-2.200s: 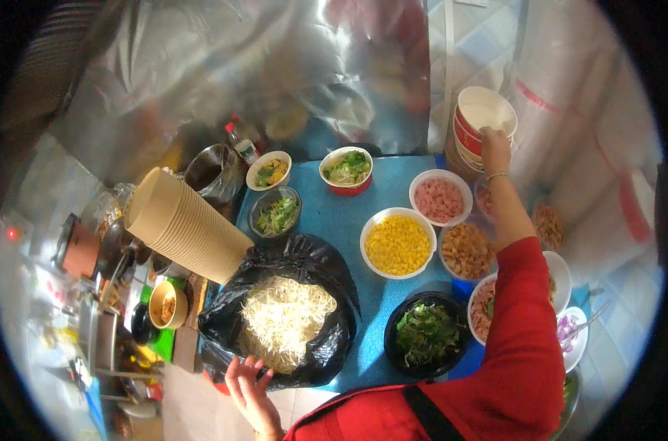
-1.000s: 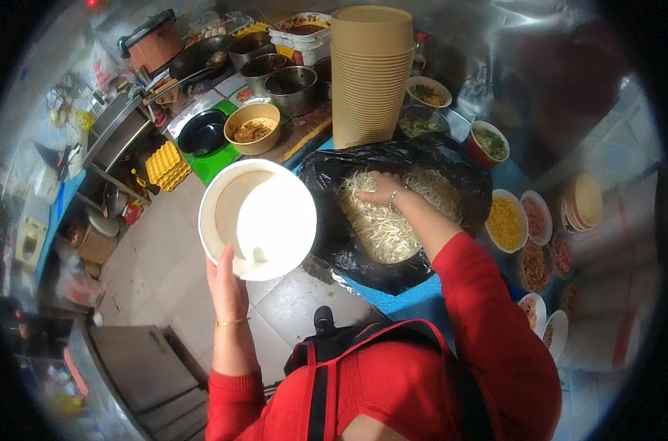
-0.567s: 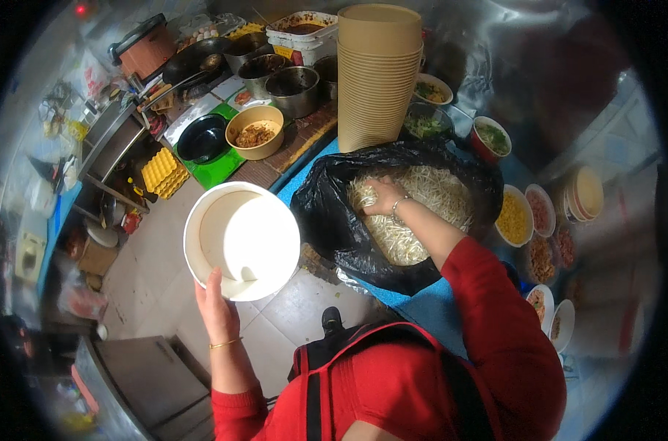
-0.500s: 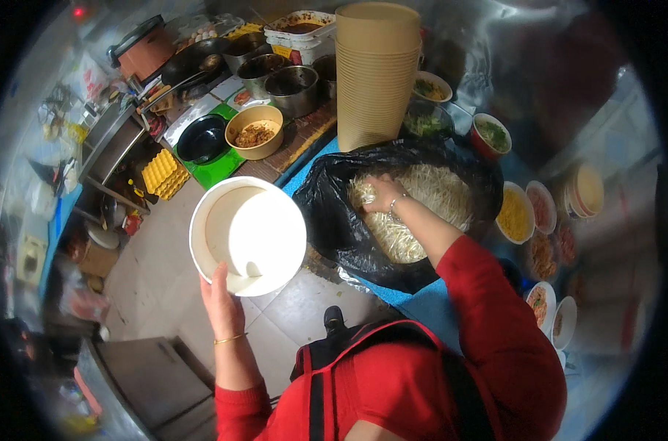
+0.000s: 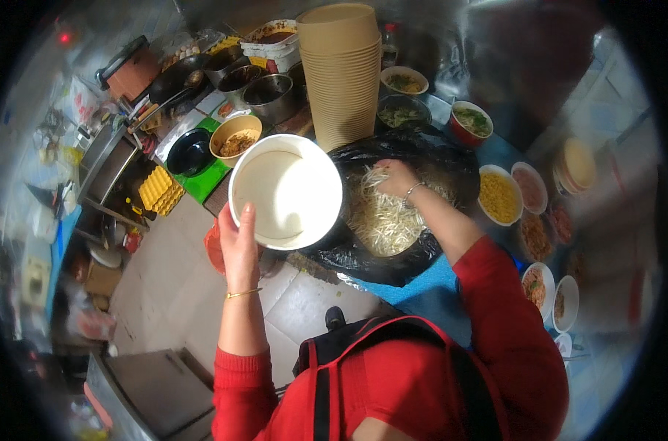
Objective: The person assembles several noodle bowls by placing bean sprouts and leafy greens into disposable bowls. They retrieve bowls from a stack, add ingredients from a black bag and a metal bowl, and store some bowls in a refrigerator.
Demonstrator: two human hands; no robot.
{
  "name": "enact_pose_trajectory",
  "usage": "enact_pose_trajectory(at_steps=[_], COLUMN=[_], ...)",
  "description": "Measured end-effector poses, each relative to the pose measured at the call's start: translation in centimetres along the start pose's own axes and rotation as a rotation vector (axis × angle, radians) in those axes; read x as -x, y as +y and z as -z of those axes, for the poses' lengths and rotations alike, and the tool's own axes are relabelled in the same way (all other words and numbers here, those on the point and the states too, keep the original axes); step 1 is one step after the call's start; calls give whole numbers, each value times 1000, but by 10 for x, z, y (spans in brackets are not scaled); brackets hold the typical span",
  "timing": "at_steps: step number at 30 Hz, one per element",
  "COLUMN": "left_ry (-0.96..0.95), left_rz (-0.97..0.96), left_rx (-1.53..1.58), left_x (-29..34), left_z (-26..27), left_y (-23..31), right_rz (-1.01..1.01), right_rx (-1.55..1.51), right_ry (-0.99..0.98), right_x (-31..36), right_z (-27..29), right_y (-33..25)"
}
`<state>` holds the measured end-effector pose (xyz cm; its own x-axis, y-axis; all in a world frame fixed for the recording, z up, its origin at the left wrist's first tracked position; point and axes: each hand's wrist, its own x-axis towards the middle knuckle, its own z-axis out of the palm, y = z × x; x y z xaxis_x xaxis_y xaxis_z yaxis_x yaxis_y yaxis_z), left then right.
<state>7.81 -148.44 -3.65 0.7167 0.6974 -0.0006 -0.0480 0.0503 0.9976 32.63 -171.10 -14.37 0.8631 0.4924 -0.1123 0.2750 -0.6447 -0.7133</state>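
A white round paper bowl is tilted toward me, its inside bare, with my left hand gripping its near left rim, thumb over the edge. To its right a black plastic bag lies spread around a heap of bean sprouts. Over the heap my right hand has its fingers closed on a bunch of bean sprouts, strands poking out beside the fingertips. The bowl's right edge overlaps the bag's left side in view.
Behind the bag rises a tall stack of brown paper bowls. Bowls of toppings, among them a bowl of yellow bits and a red bowl of greens, line the right. Metal pots and a black bowl stand far left.
My left hand has brought the white bowl right and up, closer to the bag. The right hand has lifted slightly, with bean sprouts now showing in its grip. The view has shifted somewhat.
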Motion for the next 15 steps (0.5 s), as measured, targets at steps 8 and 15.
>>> enact_pose_trajectory(at_steps=[8,15], left_ry=[-165,-279], left_rz=[-128,136], left_rx=[-794,-802], left_x=[-7,-24], left_z=[-79,-139], left_y=[3,-56], right_rz=[65,301], right_rx=[101,317], right_ry=[38,-112], right_x=[22,37], right_z=[84,73], right_y=[1,-53])
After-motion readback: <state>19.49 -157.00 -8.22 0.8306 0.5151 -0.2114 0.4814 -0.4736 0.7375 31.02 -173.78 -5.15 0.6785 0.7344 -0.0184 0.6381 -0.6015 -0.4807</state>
